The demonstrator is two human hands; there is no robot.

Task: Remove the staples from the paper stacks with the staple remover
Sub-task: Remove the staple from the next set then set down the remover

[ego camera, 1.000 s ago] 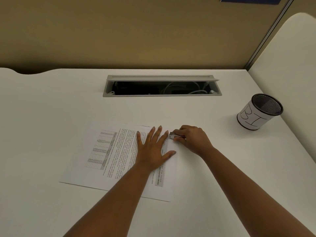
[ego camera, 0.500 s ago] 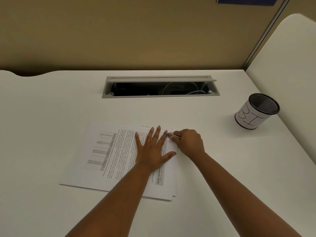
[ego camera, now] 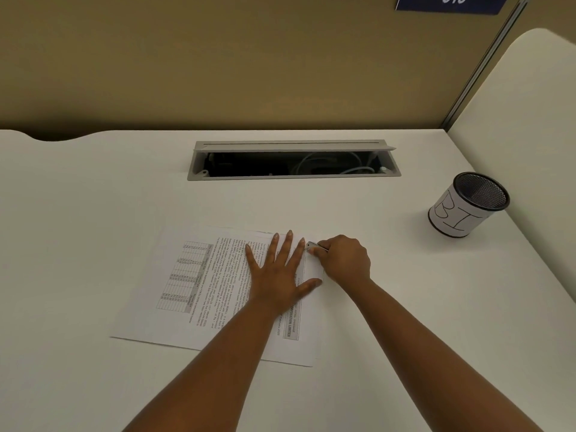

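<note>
- While the left hand (ego camera: 278,273) lies flat with fingers spread and straight on the paper stack (ego camera: 199,285), the right hand (ego camera: 344,260) has its fingers curled round the staple remover (ego camera: 312,246), whose metal tip shows just past the knuckles.
- Location: the stack sits on the white desk (ego camera: 93,213), near its front middle, printed side up and turned sideways to the person; the tool tip is at the stack's far right corner, just beside the left index finger.
- The staple itself is too small to make out; presumably it sits at that corner.
- Handling, paper: thin, light and limp; likely to slide on the smooth desk and to tear at the staple holes if pulled hard. Pressing it flat close to the corner looks like the right hold, as done now.
- Handling, tool: small, rigid, metal; a pinch near its rear leaves the tip free to wedge under the staple.
- Risk: a loosened staple is tiny and sharp, and fingertips are close by.
- Mesh cup (ego camera: 467,204) stands well apart to the right, possibly meant for the pulled staples.
</note>
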